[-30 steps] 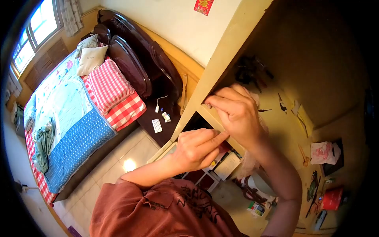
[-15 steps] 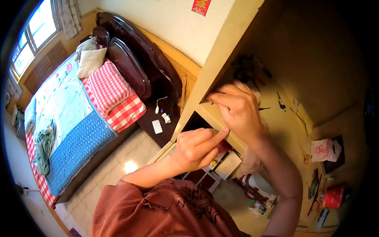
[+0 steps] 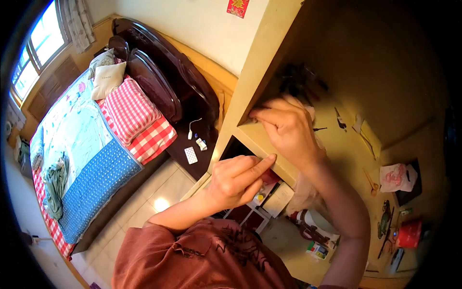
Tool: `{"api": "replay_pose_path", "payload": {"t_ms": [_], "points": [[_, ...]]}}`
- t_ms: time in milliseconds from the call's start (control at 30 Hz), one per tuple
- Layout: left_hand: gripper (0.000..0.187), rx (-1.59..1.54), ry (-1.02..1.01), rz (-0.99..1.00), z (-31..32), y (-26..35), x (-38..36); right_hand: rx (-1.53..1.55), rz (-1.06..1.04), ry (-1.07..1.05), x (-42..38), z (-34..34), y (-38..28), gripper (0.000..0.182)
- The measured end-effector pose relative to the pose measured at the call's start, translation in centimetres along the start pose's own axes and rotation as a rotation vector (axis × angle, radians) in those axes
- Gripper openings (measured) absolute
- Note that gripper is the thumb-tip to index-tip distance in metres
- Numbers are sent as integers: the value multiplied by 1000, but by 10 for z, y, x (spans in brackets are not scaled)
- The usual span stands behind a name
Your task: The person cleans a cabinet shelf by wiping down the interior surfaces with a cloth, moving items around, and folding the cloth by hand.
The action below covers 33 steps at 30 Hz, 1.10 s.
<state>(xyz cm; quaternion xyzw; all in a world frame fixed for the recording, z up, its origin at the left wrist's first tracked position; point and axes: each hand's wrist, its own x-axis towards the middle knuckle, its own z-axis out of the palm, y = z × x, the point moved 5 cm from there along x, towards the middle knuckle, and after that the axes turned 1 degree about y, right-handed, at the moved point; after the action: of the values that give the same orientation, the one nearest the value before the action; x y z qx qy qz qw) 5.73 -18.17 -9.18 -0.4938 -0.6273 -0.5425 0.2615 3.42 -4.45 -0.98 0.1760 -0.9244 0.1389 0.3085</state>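
Observation:
My right hand (image 3: 288,127) is closed at the inner corner of the yellowish cabinet frame (image 3: 257,72), its fingertips bunched near the upright post. Something small shows at those fingertips, too tiny to name. Below and to the left, my left hand (image 3: 237,180) has its fingers curled, with a thumb or finger stretched toward the front edge of the shelf (image 3: 269,149). Whatever the left fingers hold, if anything, is hidden.
On the shelf lie dark tools (image 3: 303,82), scissors (image 3: 371,182), a plastic bag (image 3: 398,177) and a red container (image 3: 409,234). Beneath it are a notebook (image 3: 279,200) and an open drawer space. A bed (image 3: 101,192) and dark nightstand (image 3: 178,149) stand at left.
The view has shifted slightly, so the cabinet sits a little farther left. My right fingertips are a bit closer to the post; the left hand has barely moved.

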Motion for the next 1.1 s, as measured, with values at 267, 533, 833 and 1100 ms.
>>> {"api": "replay_pose_path", "payload": {"t_ms": [267,533,833,1100], "points": [[48,14,1,-10,-1,-2,3,-37,-7,-9,-6,4,14,13],[48,35,-17,4,0,0,0,68,-133,27,-2,-2,-14,10],[43,44,-23,-26,0,8,-1,-13,-104,105,-2,4,-7,11],[45,73,-51,-73,0,11,-2,-46,-74,84,-3,5,-1,13]]}}
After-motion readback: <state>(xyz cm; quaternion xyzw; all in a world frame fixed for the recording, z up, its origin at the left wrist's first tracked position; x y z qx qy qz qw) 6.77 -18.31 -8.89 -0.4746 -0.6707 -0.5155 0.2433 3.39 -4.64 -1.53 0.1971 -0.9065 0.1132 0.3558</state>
